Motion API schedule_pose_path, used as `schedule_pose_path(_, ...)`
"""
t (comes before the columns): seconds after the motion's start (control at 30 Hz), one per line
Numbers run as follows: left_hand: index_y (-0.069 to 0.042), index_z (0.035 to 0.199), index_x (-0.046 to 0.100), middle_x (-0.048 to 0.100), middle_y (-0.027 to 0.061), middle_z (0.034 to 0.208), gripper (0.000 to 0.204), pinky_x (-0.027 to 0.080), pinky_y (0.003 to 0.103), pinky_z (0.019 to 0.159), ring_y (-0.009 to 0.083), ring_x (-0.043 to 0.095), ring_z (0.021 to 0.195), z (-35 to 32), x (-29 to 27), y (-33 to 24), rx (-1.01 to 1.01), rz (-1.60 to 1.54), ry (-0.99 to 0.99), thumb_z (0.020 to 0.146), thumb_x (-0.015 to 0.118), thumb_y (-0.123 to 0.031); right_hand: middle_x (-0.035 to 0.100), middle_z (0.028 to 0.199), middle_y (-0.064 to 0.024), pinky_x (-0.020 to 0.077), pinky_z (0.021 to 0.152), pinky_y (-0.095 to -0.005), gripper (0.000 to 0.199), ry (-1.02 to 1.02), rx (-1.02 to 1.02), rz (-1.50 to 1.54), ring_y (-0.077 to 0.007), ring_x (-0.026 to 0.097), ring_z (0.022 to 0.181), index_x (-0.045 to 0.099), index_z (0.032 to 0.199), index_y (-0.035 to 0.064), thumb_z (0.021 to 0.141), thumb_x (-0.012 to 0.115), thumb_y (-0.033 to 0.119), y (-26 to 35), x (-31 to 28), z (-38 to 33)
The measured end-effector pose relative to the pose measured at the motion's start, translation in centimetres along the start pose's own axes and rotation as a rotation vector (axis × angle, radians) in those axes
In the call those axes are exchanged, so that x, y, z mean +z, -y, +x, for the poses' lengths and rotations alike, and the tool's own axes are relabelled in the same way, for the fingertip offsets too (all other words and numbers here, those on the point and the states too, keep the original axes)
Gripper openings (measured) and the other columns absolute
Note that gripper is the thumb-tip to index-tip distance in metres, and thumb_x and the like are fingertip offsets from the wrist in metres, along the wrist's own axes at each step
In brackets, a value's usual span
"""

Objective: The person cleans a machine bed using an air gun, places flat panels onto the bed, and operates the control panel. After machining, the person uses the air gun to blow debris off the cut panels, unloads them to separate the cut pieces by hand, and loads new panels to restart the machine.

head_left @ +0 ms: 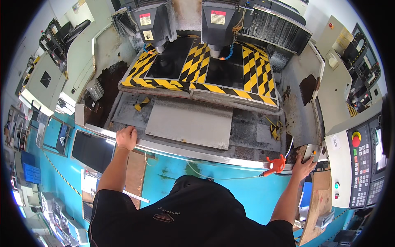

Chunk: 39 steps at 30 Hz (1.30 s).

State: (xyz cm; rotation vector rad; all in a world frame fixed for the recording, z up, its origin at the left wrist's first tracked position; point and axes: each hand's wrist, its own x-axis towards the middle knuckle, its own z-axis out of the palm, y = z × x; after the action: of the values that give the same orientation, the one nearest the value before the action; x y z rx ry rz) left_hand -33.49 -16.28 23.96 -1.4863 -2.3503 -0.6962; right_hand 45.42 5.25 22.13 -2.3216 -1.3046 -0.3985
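Observation:
My left hand is closed over the metal front rim of a large milling machine, near the rim's left end. At the rim's right end, my right hand wraps round the lower edge of a small metal box with an orange knob near its top; some fingers are hidden. Just left of that hand, an orange spray gun hangs over the rim on a thin pale hose. Behind the rim lies a flat grey metal plate.
Two dark spindle heads stand above the black-and-yellow striped machine bed. A control panel with a red stop button is at the right. Below the rim is turquoise floor, with wooden boards at the lower right.

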Motion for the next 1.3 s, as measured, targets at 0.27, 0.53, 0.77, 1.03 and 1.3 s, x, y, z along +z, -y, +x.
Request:
schedule_pose_path(0.27,-0.013,0.083,0.071,0.068,0.0114,0.073,0.02,0.048,0.047,0.075,0.0342,0.066,0.076,-2.2,-1.5,0.2,0.006,-0.009,-0.003,0.088,0.061,-0.029,0.025,0.161,-0.0267,0.0308,0.118,-0.0506,0.089,-0.062,0.0,-0.025,-0.0399,0.031,0.148,0.038,0.155,0.0115,0.087,0.067,0.061,-1.8,-1.1,-1.5)
schedule_pose_path(0.53,-0.012,0.083,0.072,0.068,0.0122,0.073,0.02,0.048,0.047,0.075,0.0346,0.066,0.076,-3.5,-2.4,0.4,-0.004,-0.003,0.005,0.088,0.061,-0.028,0.026,0.161,-0.0265,0.0327,0.116,-0.0515,0.088,-0.07,-0.012,-0.044,-0.0393,0.031,0.148,0.038,0.155,0.0113,0.088,0.067,0.06,-2.9,-1.8,-2.5)
schedule_pose_path(0.77,-0.013,0.084,0.071,0.069,0.0121,0.076,0.02,0.048,0.048,0.075,0.0353,0.066,0.078,-4.7,-3.1,0.7,-0.006,-0.013,0.027,0.088,0.06,-0.029,0.026,0.161,-0.0272,0.0331,0.116,-0.0515,0.088,-0.051,0.001,-0.053,-0.0397,0.031,0.148,0.037,0.155,0.0114,0.088,0.065,0.062,-3.5,-2.5,-3.2)
schedule_pose_path(1.03,-0.013,0.085,0.071,0.069,0.0122,0.078,0.019,0.047,0.048,0.076,0.0358,0.066,0.08,-5.7,-3.6,0.8,-0.017,0.001,0.048,0.088,0.06,-0.028,0.027,0.16,-0.0279,0.0329,0.116,-0.0516,0.088,-0.05,-0.019,-0.062,-0.0408,0.03,0.148,0.037,0.155,0.01,0.089,0.065,0.061,-4.6,-3.2,-3.9)
schedule_pose_path(1.3,-0.013,0.085,0.072,0.069,0.0119,0.075,0.02,0.047,0.047,0.076,0.0348,0.065,0.077,-6.0,-3.8,0.8,-0.051,0.024,0.044,0.088,0.061,-0.03,0.026,0.161,-0.0279,0.0301,0.118,-0.0507,0.088,0.002,0.031,-0.088,-0.0413,0.031,0.147,0.036,0.155,0.0124,0.088,0.067,0.059,-5.0,-3.1,-4.1)
